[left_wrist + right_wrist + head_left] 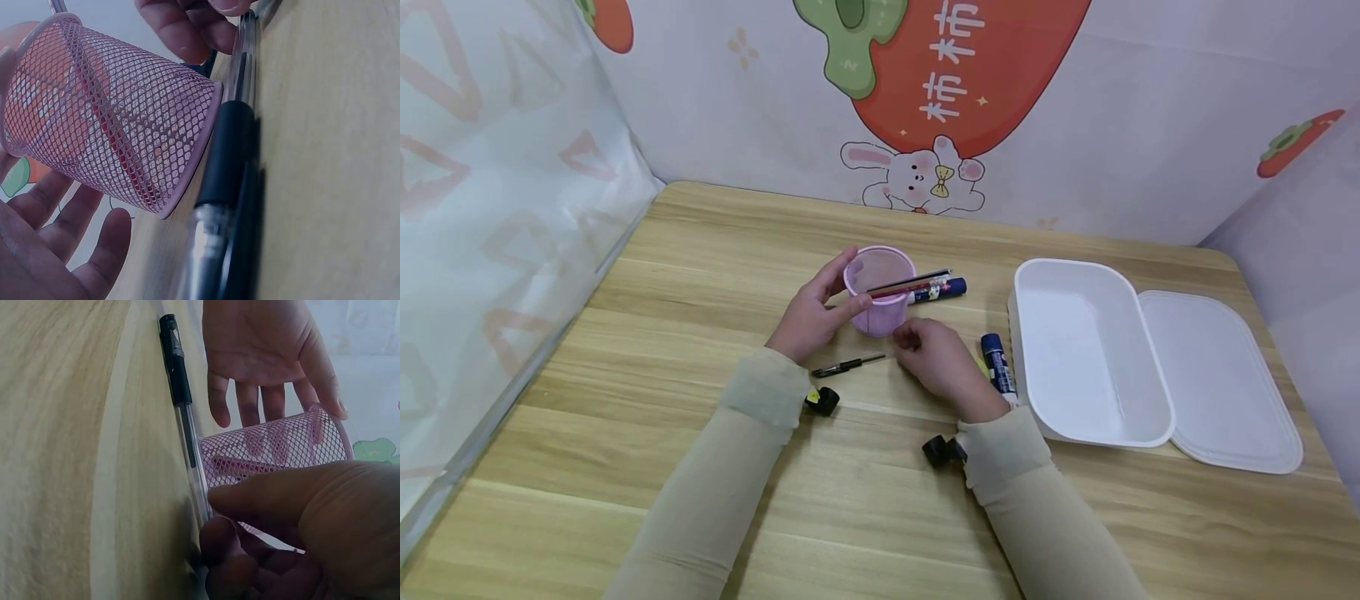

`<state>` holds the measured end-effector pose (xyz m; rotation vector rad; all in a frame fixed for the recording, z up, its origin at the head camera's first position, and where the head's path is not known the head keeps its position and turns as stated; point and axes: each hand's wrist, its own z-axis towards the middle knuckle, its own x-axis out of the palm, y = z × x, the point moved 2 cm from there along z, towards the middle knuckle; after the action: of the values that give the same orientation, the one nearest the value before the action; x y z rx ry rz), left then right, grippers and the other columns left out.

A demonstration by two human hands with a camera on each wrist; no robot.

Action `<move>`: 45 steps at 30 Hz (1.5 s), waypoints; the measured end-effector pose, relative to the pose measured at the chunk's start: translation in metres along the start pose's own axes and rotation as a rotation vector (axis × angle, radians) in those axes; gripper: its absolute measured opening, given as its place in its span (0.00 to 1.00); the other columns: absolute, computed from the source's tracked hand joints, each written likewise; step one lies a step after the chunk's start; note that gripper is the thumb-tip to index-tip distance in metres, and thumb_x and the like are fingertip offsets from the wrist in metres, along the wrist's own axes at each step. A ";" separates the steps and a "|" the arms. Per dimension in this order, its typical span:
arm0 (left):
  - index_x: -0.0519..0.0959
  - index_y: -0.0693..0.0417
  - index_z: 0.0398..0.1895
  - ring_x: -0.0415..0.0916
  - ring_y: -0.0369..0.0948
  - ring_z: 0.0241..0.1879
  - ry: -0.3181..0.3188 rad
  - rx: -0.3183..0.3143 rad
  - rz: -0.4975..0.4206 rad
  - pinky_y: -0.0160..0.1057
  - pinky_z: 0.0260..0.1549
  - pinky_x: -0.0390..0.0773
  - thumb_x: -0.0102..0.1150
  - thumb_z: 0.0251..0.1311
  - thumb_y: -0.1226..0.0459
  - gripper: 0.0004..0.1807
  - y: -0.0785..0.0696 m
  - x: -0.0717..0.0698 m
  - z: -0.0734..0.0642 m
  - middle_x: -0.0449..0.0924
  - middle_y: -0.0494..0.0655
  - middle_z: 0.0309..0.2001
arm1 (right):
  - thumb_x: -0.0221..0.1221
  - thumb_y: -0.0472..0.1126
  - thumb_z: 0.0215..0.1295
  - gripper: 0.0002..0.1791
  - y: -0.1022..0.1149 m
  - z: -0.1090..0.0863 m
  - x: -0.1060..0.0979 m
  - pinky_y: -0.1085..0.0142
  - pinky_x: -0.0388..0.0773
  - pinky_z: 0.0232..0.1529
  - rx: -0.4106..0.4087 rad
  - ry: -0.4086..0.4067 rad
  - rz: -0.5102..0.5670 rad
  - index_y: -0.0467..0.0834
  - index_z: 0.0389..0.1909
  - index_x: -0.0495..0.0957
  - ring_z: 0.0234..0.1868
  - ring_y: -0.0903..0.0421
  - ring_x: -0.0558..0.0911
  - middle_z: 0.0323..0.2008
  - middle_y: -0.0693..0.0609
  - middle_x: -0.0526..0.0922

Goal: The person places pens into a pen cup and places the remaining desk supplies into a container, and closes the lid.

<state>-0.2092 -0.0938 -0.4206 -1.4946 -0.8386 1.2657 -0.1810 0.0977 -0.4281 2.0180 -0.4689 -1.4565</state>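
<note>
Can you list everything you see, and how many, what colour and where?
Table: one, light brown, under everything
Wall sheets: count unclear, mostly white, around the table
Box: one, white, on the right
Lid: one, white, right of the box
Cup: one, pink mesh, in the middle
Pencils: at least two, dark and reddish, in the cup
Pen: one, clear and black, near the cup
Tubes: two, mostly blue, beside the cup and the box
Yellow thing: one, yellow, mostly hidden, by a tube
Gadgets: two, black, by the sleeves
Sleeves: two, beige, at the bottom
Left hand: one, bare, holding the cup
Right hand: one, bare, by the pen's end
</note>
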 end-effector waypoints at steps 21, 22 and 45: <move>0.54 0.39 0.72 0.60 0.46 0.64 0.042 -0.034 -0.059 0.50 0.60 0.63 0.59 0.60 0.57 0.38 -0.028 0.000 -0.012 0.59 0.46 0.68 | 0.61 0.43 0.56 0.05 0.005 -0.007 -0.004 0.63 0.75 0.39 -0.099 -0.037 -0.159 0.51 0.33 0.83 0.34 0.60 0.75 0.35 0.58 0.77; 0.54 0.39 0.72 0.60 0.47 0.64 0.043 -0.032 -0.061 0.50 0.60 0.63 0.59 0.60 0.57 0.38 -0.029 0.000 -0.012 0.59 0.46 0.68 | 0.61 0.43 0.57 0.05 0.005 -0.008 -0.006 0.63 0.75 0.39 -0.098 -0.028 -0.136 0.52 0.34 0.82 0.35 0.59 0.75 0.35 0.58 0.78; 0.54 0.38 0.72 0.61 0.44 0.64 0.033 -0.040 -0.035 0.48 0.58 0.66 0.60 0.58 0.51 0.40 -0.030 -0.002 -0.013 0.59 0.45 0.68 | 0.65 0.50 0.56 0.07 0.021 -0.020 -0.027 0.67 0.66 0.22 -0.199 -0.150 0.350 0.53 0.33 0.82 0.25 0.53 0.70 0.23 0.51 0.75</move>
<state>-0.1944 -0.0894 -0.3913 -1.5220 -0.8696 1.2021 -0.1703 0.1035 -0.3903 1.5863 -0.6750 -1.3794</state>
